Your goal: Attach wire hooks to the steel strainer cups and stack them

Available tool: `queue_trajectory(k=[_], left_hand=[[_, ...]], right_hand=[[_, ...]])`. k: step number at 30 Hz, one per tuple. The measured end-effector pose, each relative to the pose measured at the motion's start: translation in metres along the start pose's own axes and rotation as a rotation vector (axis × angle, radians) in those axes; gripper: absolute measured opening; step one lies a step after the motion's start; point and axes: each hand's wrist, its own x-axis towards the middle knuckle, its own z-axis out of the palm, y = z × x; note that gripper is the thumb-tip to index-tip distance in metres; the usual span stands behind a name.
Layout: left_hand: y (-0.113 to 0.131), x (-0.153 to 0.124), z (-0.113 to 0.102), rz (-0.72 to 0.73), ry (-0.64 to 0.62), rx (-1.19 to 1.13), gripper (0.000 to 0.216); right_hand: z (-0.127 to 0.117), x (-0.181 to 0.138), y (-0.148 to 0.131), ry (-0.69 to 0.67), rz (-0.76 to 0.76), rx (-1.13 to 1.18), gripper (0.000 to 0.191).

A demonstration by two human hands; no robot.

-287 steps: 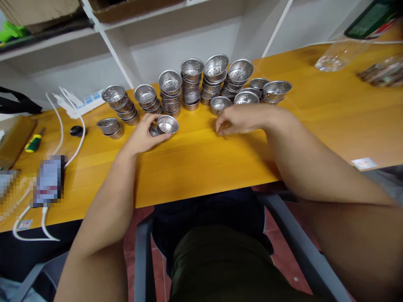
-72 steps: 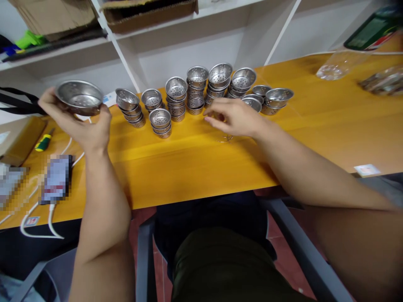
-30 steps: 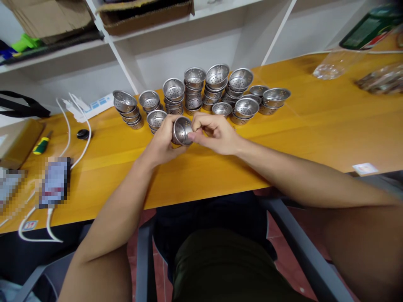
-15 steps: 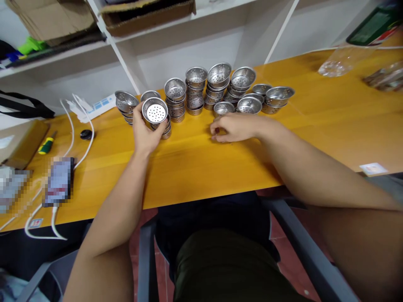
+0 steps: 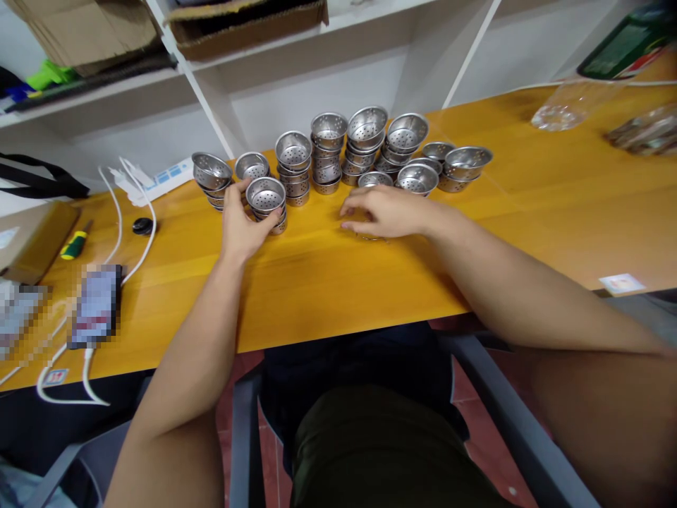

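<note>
My left hand (image 5: 239, 227) wraps around a perforated steel strainer cup (image 5: 266, 193) that sits on top of a short stack of like cups on the yellow table (image 5: 338, 282). Thumb and fingers touch the cup's sides. My right hand (image 5: 385, 210) lies flat on the table just right of it, fingers stretched out over a small metal piece (image 5: 371, 238) that is mostly hidden. Behind both hands stands a row of stacked strainer cups (image 5: 328, 149), with shorter piles at the right end (image 5: 465, 164) and left end (image 5: 212, 175).
A white power strip (image 5: 159, 173) and cable (image 5: 115, 212), a black cap (image 5: 142, 226), a screwdriver (image 5: 74, 245) and a blurred phone (image 5: 96, 305) lie at the left. Clear plastic bags (image 5: 565, 107) sit far right. White shelving (image 5: 211, 106) with a cardboard box (image 5: 248, 17) backs the table.
My left hand has lowered the raised, tilted cup onto the short stack. My right hand has slid slightly left, its fingers spread flatter on the table.
</note>
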Motion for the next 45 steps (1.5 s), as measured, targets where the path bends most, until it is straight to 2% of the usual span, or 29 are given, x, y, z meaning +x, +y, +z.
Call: queue_trajectory(k=[5, 7, 10, 12, 14, 22, 29, 32, 35, 37, 39, 41, 43, 45], left_hand=[[0.011, -0.003, 0.001, -0.023, -0.041, -0.040, 0.110], [0.015, -0.003, 0.001, -0.050, -0.063, -0.061, 0.108], [0.019, -0.003, 0.002, -0.063, -0.094, -0.082, 0.108], [0.022, -0.003, 0.003, -0.056, -0.105, -0.093, 0.108], [0.024, -0.003, 0.004, -0.046, -0.107, -0.101, 0.109], [0.027, -0.001, 0.011, 0.004, -0.065, -0.093, 0.100], [0.031, -0.008, 0.013, 0.008, -0.138, -0.073, 0.097], [0.034, -0.009, 0.013, 0.044, -0.138, -0.022, 0.099], [0.034, -0.004, 0.002, 0.094, -0.100, 0.021, 0.101], [0.028, 0.003, -0.013, 0.116, -0.032, 0.035, 0.092], [0.016, 0.013, -0.033, 0.105, 0.122, 0.051, 0.078], [-0.002, 0.023, -0.052, 0.066, 0.309, 0.061, 0.082], [-0.022, 0.032, -0.065, 0.035, 0.329, 0.054, 0.098], [-0.039, 0.037, -0.068, 0.043, 0.271, 0.051, 0.108]], right_hand=[[0.020, 0.006, -0.018, 0.052, -0.097, 0.013, 0.038], [0.031, 0.011, -0.026, 0.103, -0.124, 0.053, 0.049], [0.051, 0.020, -0.031, 0.165, -0.184, 0.133, 0.076], [0.063, 0.025, -0.031, 0.163, -0.220, 0.174, 0.089], [0.071, 0.029, -0.029, 0.142, -0.227, 0.210, 0.094], [0.075, 0.031, -0.028, 0.191, -0.253, 0.235, 0.094], [0.074, 0.028, -0.025, 0.225, -0.230, 0.278, 0.084], [0.076, 0.025, -0.024, 0.199, -0.226, 0.268, 0.089], [0.079, 0.023, -0.025, 0.130, -0.234, 0.247, 0.103], [0.080, 0.023, -0.026, 0.099, -0.224, 0.247, 0.112], [0.080, 0.024, -0.025, 0.095, -0.209, 0.252, 0.117], [0.081, 0.024, -0.022, 0.105, -0.204, 0.250, 0.118], [0.081, 0.025, -0.018, 0.118, -0.202, 0.249, 0.116], [0.081, 0.025, -0.015, 0.130, -0.198, 0.252, 0.113]])
